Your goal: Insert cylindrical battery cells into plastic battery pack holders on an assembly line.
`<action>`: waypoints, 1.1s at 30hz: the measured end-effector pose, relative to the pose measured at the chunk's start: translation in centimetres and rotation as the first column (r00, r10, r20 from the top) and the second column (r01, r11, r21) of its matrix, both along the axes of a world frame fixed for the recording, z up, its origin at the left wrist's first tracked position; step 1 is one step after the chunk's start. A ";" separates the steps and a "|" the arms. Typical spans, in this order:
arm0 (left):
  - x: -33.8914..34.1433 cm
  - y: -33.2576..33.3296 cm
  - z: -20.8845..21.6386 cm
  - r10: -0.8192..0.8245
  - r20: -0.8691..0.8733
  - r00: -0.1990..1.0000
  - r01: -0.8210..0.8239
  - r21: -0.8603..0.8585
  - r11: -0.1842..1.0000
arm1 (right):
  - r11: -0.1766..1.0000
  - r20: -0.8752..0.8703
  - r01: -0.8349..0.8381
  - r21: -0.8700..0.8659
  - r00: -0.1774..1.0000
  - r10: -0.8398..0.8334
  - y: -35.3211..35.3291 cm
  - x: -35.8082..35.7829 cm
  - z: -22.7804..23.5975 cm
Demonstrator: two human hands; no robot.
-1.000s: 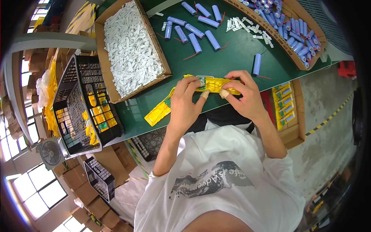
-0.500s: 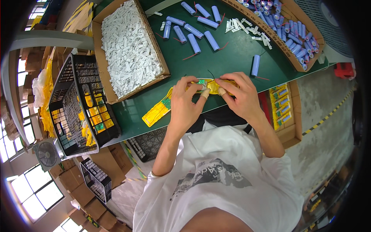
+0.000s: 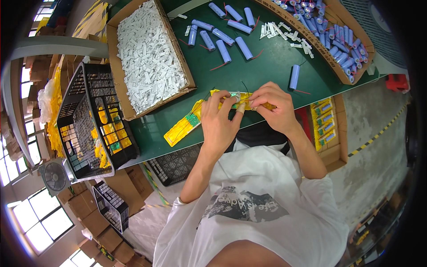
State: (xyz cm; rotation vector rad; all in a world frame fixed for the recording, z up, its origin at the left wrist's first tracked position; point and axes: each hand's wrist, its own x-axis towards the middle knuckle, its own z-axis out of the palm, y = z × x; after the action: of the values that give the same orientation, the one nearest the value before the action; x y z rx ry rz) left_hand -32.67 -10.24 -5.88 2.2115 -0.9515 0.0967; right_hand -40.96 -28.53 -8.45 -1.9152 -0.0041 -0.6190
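A flat yellow plastic casing (image 3: 268, 106) with a small green circuit board lies across the table's near edge, under both hands. My left hand (image 3: 219, 122) is closed on its left part, fingers over the board and wrapped thumb at the near side. At its right part the thumb and fingers of my right hand (image 3: 279, 110) are pinched together; whether they also hold a thin wire is hidden. Dark wires stick up beyond the fingers. Left of my left hand lies another yellow casing (image 3: 179, 130), slanting toward me, with a green board and dark wire on it.
On the green table (image 3: 209, 78) lie loose blue cylindrical battery cells (image 3: 294, 77) and white plastic pieces (image 3: 273, 31). A carton of white pieces (image 3: 188, 73) stands left, a carton of cells (image 3: 331, 62) far right. A black crate (image 3: 80, 115) holds yellow casings.
My left hand has shifted slightly right, uncovering the casing's left end. My right fingers have drawn closer together, and the right thumb has moved up to the fingertips.
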 end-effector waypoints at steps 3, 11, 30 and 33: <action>0.1 -0.1 0.5 0.001 -0.014 1.000 0.000 0.038 0.999 | 0.999 -0.022 0.031 0.022 0.999 -0.031 0.2 0.1 0.0; 0.2 -1.1 1.7 -0.020 -0.041 0.999 0.024 0.088 0.996 | 0.992 -0.045 0.111 0.064 0.993 -0.108 0.7 -0.1 0.1; 0.6 1.0 -1.1 0.016 0.236 0.972 0.008 -0.099 0.995 | 0.987 -0.027 0.153 -0.043 0.988 -0.154 0.9 0.4 -0.3; 0.5 1.3 -0.7 0.040 0.138 0.990 -0.028 -0.083 0.996 | 0.986 -0.025 0.165 -0.024 0.986 -0.165 1.0 0.4 -0.3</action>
State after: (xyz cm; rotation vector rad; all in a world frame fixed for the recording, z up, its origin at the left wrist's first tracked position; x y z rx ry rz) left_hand -32.13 -8.93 -6.61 2.1687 -0.9677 0.3040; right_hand -40.57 -27.50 -8.70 -1.9577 0.1677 -0.7059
